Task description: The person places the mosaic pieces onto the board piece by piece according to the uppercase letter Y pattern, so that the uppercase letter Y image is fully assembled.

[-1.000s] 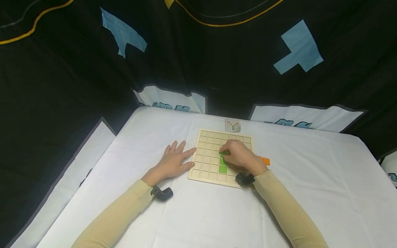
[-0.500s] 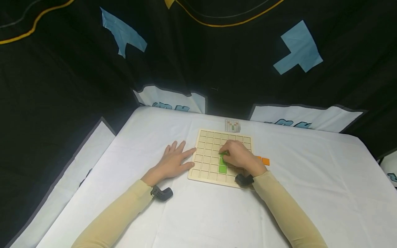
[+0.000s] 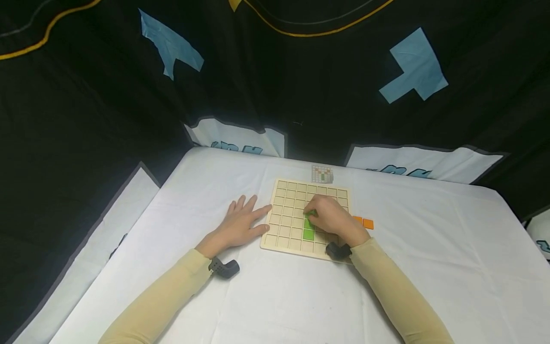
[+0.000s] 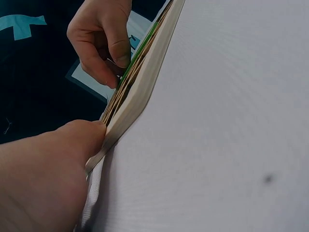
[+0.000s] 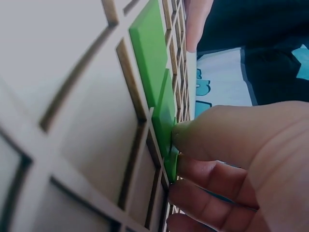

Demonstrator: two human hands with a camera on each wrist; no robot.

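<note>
A pale wooden grid board (image 3: 281, 220) lies on the white table. My left hand (image 3: 240, 227) rests flat beside it with fingers spread, thumb and index fingertip touching its left edge. Over the middle of the board, my right hand (image 3: 331, 215) pinches a green square tile (image 5: 172, 166) with thumb and curled fingers, low at the grid; the hand partly hides this tile. Two more green tiles line up toward the near side, the closest green tile (image 3: 308, 234) being fully visible from above. In the right wrist view, that near tile (image 5: 148, 53) sits in a square.
Orange tiles (image 3: 368, 224) lie on the table just right of the board, partly behind the right wrist. Behind the board is a small card (image 3: 322, 175) printed with a coloured grid. A black curtain (image 3: 296, 95) hangs beyond the table.
Almost nothing differs: both hands keep their places, and the right hand stays at the same green tile with only a very slight shift.
</note>
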